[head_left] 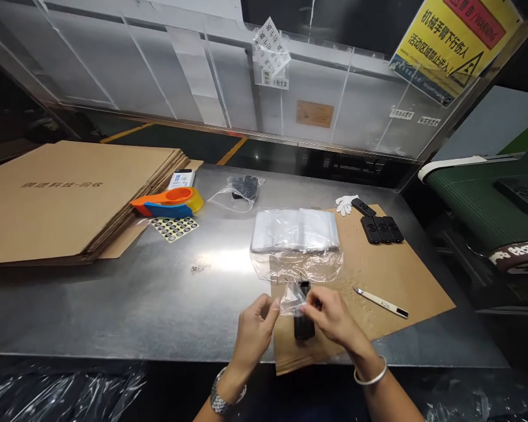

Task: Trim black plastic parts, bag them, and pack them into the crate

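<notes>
Between my two hands is a small clear plastic bag (291, 299), pinched at its left side by my left hand (256, 322) and at its right side by my right hand (330, 313). Beneath the bag a black plastic part (304, 329) lies on the brown cardboard sheet (286, 351); the bag and my right fingers partly cover it. Just beyond my hands lies a stack of clear plastic bags (294, 230). Right of my right hand a white-handled knife marked A26 (382, 303) rests on the cardboard.
Several black parts (382, 230) and a white glove (347, 204) lie at the back right. Leftward are flat cardboard boxes (70, 199), an orange and blue tape dispenser (169, 203), a sticker sheet (175, 228) and a bagged dark item (245, 187). A green conveyor belt (479, 193) stands right.
</notes>
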A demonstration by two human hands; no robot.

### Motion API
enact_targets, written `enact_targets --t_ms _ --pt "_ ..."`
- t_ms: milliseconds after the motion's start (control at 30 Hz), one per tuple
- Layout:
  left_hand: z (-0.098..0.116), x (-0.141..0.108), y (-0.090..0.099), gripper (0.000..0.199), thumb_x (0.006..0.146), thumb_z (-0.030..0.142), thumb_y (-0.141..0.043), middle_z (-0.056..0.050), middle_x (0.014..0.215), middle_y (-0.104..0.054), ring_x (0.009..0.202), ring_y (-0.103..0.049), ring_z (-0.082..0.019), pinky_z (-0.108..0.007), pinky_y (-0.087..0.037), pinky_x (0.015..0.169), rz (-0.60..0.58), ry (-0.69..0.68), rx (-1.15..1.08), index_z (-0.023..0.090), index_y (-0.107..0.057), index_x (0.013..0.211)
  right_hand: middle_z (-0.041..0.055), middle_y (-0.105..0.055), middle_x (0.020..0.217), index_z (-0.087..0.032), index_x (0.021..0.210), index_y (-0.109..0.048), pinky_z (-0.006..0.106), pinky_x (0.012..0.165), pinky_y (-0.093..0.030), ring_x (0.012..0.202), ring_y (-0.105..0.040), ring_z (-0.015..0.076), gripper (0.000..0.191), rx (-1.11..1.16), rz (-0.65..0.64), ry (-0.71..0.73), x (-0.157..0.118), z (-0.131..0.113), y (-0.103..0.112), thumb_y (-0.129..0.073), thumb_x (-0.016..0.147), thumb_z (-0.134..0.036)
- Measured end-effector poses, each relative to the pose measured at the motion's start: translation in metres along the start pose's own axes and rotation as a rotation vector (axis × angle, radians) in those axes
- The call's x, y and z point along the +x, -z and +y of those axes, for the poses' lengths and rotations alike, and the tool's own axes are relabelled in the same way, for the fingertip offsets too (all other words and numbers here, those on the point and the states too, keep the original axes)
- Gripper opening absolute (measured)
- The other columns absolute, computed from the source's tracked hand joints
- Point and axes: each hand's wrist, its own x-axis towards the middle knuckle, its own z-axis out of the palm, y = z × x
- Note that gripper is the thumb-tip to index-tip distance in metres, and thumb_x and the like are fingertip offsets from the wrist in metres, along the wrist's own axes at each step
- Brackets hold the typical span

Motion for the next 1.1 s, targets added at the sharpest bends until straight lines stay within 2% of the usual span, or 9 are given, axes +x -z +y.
enact_targets --t_ms 100,167,233,300,400,567,767,900,1100 --pt "0.000 -0.001 0.002 0.006 0.079 0.022 -0.055 -0.005 0.081 -0.057 0.079 -0.051 -0.019 -0.029 -0.040 0.069 0.189 -0.333 0.355 0.019 -0.059 0.082 -0.0008 -0.051 0.066 -0.020 0.069 -0.055 0.024 0.058 -0.032 0.062 -0.044 0.0128 0.011 -0.076 0.049 0.099 0.007 -0.001 0.003 -0.052 0.080 -0.020" --pt "0.004 0.000 0.003 0.022 0.080 0.015 -0.053 -0.007 0.091 -0.059 0.087 -0.050 -0.021 -0.031 -0.039 0.073 0.185 -0.547 0.505 0.020 -0.060 0.100 0.0003 -0.052 0.068 -0.021 0.072 -0.056 0.025 0.062 -0.033 0.066 -0.045 0.0144 0.013 -0.125 -0.013 0.210 0.011 -0.005 0.001 -0.049 0.082 -0.018" --pt "0.004 0.005 0.004 0.024 0.082 0.013 -0.049 -0.004 0.077 -0.058 0.076 -0.050 -0.018 -0.030 -0.037 0.068 0.113 -0.641 0.611 0.022 -0.062 0.099 0.0012 -0.053 0.069 -0.021 0.072 -0.057 0.026 0.062 -0.033 0.068 -0.046 0.0155 0.016 -0.157 -0.044 0.279 0.012 -0.009 -0.002 -0.046 0.084 -0.019" --pt "-0.001 0.012 0.006 0.021 0.084 0.013 -0.046 -0.002 0.065 -0.055 0.066 -0.047 -0.016 -0.029 -0.034 0.064 0.091 -0.612 0.665 0.020 -0.064 0.091 0.0019 -0.054 0.071 -0.022 0.076 -0.058 0.027 0.062 -0.034 0.068 -0.047 0.0161 0.015 -0.136 0.009 0.252 0.010 -0.007 -0.006 -0.047 0.085 -0.023" --pt "-0.020 0.021 0.009 0.023 0.085 0.012 -0.042 -0.003 0.063 -0.054 0.064 -0.047 -0.018 -0.031 -0.033 0.064 0.173 -0.496 0.682 0.015 -0.064 0.089 0.0036 -0.057 0.075 -0.022 0.087 -0.059 0.027 0.062 -0.036 0.069 -0.051 0.0174 0.015 -0.100 0.194 0.032 -0.001 0.009 -0.016 -0.050 0.085 -0.034" --pt "-0.046 0.015 0.004 0.023 0.084 0.015 -0.043 -0.003 0.062 -0.054 0.063 -0.047 -0.019 -0.032 -0.033 0.063 0.206 -0.365 0.674 0.014 -0.064 0.091 0.0033 -0.051 0.056 -0.021 0.067 -0.054 0.027 0.053 -0.028 0.055 -0.047 0.0179 0.023 -0.303 0.247 -0.270 -0.033 0.050 -0.040 -0.058 0.076 -0.042" --pt "-0.044 0.003 -0.003 0.021 0.083 0.024 -0.047 -0.005 0.068 -0.052 0.068 -0.048 -0.020 -0.031 -0.036 0.062 0.188 -0.229 0.574 0.019 -0.067 0.081 0.0004 -0.049 0.055 -0.022 0.068 -0.050 0.026 0.050 -0.026 0.049 -0.042 0.0144 0.026 -0.210 0.117 -0.219 -0.060 0.050 -0.029 -0.040 0.088 -0.035" --pt "-0.043 0.003 -0.004 0.022 0.085 0.024 -0.046 -0.004 0.069 -0.058 0.068 -0.055 -0.018 -0.029 -0.043 0.062 0.061 -0.224 0.411 0.021 -0.067 0.084 -0.0020 -0.047 0.055 -0.020 0.062 -0.050 0.024 0.049 -0.027 0.051 -0.042 0.0120 0.033 -0.041 -0.084 -0.140 -0.061 0.044 -0.023 -0.039 0.089 -0.036" --pt "-0.048 -0.008 -0.009 0.021 0.084 0.020 -0.047 -0.004 0.084 -0.067 0.075 -0.061 -0.017 -0.027 -0.048 0.064 -0.045 -0.260 0.281 0.022 -0.064 0.096 -0.0011 -0.047 0.049 -0.020 0.058 -0.051 0.024 0.047 -0.023 0.046 -0.042 0.0123 0.035 -0.162 0.022 -0.221 -0.055 0.057 -0.038 -0.039 0.087 -0.034"
